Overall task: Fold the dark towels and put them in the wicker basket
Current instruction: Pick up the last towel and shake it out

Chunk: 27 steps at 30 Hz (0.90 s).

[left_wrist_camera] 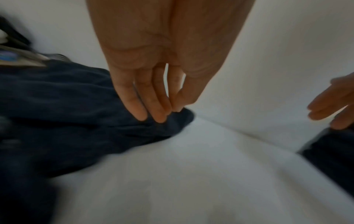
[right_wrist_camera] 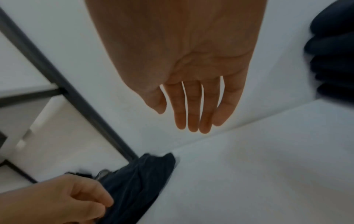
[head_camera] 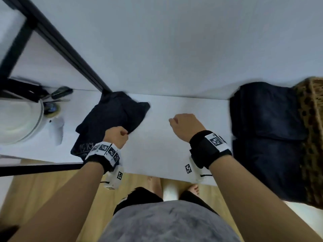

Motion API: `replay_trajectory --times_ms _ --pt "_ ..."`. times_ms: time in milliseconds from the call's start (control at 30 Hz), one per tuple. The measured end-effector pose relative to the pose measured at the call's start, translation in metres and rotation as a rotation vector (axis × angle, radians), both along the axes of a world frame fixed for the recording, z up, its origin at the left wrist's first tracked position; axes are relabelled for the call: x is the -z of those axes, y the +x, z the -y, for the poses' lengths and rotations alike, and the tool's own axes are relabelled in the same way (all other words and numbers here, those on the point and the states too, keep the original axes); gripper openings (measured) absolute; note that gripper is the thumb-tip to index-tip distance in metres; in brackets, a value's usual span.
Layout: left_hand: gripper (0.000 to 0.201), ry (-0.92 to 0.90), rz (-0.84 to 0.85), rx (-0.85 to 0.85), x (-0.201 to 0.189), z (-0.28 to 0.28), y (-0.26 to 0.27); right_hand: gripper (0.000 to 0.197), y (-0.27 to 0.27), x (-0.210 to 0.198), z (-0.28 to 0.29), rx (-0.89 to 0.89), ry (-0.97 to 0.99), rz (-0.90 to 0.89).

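Observation:
A crumpled dark towel (head_camera: 113, 116) lies at the left of the white table (head_camera: 174, 151). My left hand (head_camera: 125, 134) pinches its near right edge; in the left wrist view the fingertips (left_wrist_camera: 161, 116) and thumb close on the cloth (left_wrist_camera: 76, 106). My right hand (head_camera: 173, 120) hovers over bare table in the middle, its fingers (right_wrist_camera: 191, 118) relaxed and holding nothing. At the right edge stands the wicker basket (head_camera: 312, 119) with folded dark towels (head_camera: 267, 123) stacked against it. The right wrist view shows my left hand (right_wrist_camera: 67, 200) on the towel (right_wrist_camera: 138, 181).
A white round bowl (head_camera: 19, 119) and a few hand tools (head_camera: 59, 95) sit at the table's left end. A black frame post (head_camera: 70, 55) slants up the white wall behind the towel. The table's front edge (head_camera: 157, 175) is close to my body, wooden floor below.

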State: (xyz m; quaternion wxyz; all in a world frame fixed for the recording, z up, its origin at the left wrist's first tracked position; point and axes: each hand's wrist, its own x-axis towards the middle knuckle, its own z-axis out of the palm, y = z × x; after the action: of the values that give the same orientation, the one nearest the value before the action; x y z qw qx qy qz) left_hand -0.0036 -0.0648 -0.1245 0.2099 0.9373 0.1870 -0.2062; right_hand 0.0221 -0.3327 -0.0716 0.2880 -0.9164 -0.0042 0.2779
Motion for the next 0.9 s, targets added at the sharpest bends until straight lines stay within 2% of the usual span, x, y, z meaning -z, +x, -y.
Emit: replay_trajectory --times_ms 67,133,267,367,500,600,700,800,900 --pt "0.031 0.13 -0.044 -0.024 0.012 -0.036 -0.015 0.04 -0.003 0.012 -0.032 -0.046 -0.007 -0.047" --pt "0.04 0.154 -0.067 -0.039 0.024 -0.059 -0.024 0.038 -0.006 0.022 -0.056 -0.073 -0.014 -0.089" --pt "0.028 0.167 -0.008 0.05 0.041 -0.074 -0.022 0.037 -0.009 0.034 -0.089 -0.055 -0.029 -0.132" --pt "0.031 0.175 0.011 -0.01 0.04 -0.073 -0.01 0.038 -0.009 0.032 -0.1 -0.035 -0.04 -0.131" --pt "0.022 0.14 0.005 -0.035 0.027 -0.075 0.0 0.039 -0.005 0.015 -0.108 -0.004 -0.027 -0.092" --pt "0.019 0.022 0.179 -0.096 -0.009 -0.069 0.008 0.034 -0.005 -0.008 -0.107 0.054 0.045 -0.043" --pt "0.006 -0.131 0.348 -0.087 -0.07 -0.051 0.016 0.028 -0.008 -0.038 -0.1 0.137 0.165 0.047" --pt "0.016 -0.279 0.515 -0.015 -0.138 -0.027 0.021 0.021 -0.014 -0.071 -0.085 0.249 0.321 0.149" --pt "0.022 -0.471 0.67 0.051 -0.21 -0.003 0.02 0.026 -0.018 -0.103 -0.064 0.337 0.479 0.268"
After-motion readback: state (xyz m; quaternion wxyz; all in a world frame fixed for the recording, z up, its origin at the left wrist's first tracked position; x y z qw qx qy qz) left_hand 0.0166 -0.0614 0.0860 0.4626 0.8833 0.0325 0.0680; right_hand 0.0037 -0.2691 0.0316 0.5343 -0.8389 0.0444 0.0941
